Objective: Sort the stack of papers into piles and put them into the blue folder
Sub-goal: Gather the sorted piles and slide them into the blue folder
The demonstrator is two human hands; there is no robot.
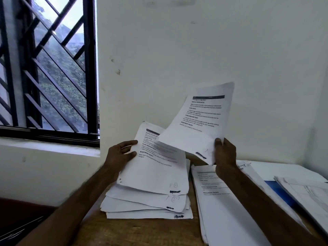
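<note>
A thick stack of printed papers [150, 201] lies on the wooden table [138, 231]. My left hand [120, 153] grips the left edge of the stack's top sheets, thumb on the page. My right hand [224, 157] pinches the bottom corner of one printed sheet [200, 121] and holds it up, tilted, above the table. To the right lies a sorted pile of papers [218, 201]. Further right, the blue folder [278, 190] shows between white sheets, partly covered by another pile of papers [305, 190].
A white wall stands right behind the table. A barred window [48, 68] with a white sill fills the left. The table's left edge drops to a dark red floor [26, 206].
</note>
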